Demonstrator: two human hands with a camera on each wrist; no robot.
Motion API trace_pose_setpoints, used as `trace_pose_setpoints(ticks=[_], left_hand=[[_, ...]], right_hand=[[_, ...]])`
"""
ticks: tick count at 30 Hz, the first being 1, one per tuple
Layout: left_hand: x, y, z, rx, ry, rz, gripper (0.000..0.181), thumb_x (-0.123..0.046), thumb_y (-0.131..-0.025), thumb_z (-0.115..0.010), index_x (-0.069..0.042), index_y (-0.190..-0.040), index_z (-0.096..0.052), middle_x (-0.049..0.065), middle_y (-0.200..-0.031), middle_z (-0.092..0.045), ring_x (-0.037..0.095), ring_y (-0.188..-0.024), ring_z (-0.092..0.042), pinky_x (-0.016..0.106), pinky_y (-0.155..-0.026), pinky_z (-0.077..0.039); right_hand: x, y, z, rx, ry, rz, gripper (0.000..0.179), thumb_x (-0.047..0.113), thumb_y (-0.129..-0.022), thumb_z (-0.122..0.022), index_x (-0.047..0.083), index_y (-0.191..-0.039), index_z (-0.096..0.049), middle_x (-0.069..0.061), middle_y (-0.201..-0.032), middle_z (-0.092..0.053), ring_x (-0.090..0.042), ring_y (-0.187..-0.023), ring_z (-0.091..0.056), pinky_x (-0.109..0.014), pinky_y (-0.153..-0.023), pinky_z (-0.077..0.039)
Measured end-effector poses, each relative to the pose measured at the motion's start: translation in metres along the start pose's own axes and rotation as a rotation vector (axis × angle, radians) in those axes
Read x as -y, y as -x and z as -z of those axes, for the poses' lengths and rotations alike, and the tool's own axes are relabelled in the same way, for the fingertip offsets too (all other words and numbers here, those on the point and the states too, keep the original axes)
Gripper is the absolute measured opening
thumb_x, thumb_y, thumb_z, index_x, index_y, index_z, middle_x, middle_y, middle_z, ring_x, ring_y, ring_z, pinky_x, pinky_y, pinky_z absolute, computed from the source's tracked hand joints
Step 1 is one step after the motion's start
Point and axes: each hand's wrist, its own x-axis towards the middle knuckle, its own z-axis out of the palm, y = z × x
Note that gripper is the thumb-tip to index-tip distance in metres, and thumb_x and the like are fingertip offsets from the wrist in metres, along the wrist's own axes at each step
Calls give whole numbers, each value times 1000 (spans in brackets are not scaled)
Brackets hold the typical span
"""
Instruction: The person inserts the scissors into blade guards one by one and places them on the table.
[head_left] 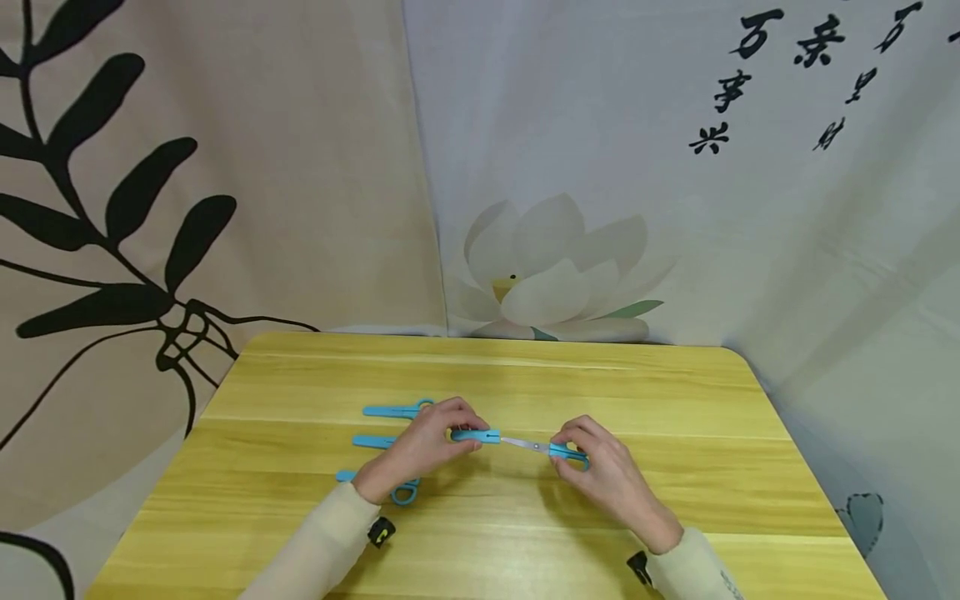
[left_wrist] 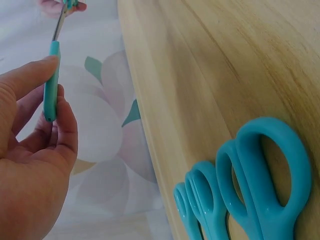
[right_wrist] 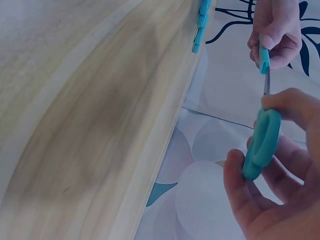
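Above the table, a pair of scissors with blue handles (head_left: 567, 452) is held level between both hands. My right hand (head_left: 609, 477) pinches the scissors by the handles, with the thumb and fingers on either side. My left hand (head_left: 427, 443) pinches a blue blade cover (left_wrist: 51, 87) between thumb and fingers. Bare metal blades (head_left: 523, 444) show between cover and handles; the tips are hidden at the cover's mouth. Under and beside my left forearm lie three more blue scissors (head_left: 388, 412) in a column, partly hidden by the arm. Their looped handles (left_wrist: 272, 175) appear large in the left wrist view.
A yellow wood-grain table (head_left: 637, 392) spreads below both hands. Behind it hangs a pale curtain (head_left: 570, 125) with a printed flower and dark characters; a leafy plant print is at the left. Black straps (head_left: 381, 531) dangle near the sleeves.
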Motion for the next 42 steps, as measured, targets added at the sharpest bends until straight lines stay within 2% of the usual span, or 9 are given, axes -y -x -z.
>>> trace_pose_setpoints(ticks=[10,17,25,42], left_hand=[[-2,0,1,9,-22,2,18,-16,-93,-80,-19,-111,-79,-10,-106,-64,8,-93,-59,37,-88,-38],[-4,-1,0,25,0,-3,18,-15,-94,-79,-16,-111,-79,-8,-107,-65,10,-89,-59,29,-78,-48],[-7,-2,-3,32,-4,10,17,-14,-94,-79,-17,-111,-79,-9,-104,-64,11,-88,-58,29,-77,-48],[-8,-3,-8,37,-15,-45,17,-13,-95,-78,-14,-111,-78,-6,-105,-64,12,-88,-59,26,-75,-50]], right_hand=[[0,-2,-1,3,22,21,20,7,-81,-87,15,-94,-74,6,-106,-64,-7,-84,-57,-25,-69,-54],[3,-4,0,7,38,33,20,7,-80,-88,13,-95,-75,5,-105,-65,-10,-86,-59,-27,-71,-55],[4,-6,-1,12,54,42,21,9,-79,-89,13,-95,-76,5,-105,-65,-12,-88,-61,-29,-72,-56],[7,-11,-2,31,76,48,22,8,-77,-91,13,-94,-77,6,-103,-65,-12,-90,-63,-33,-78,-58]])
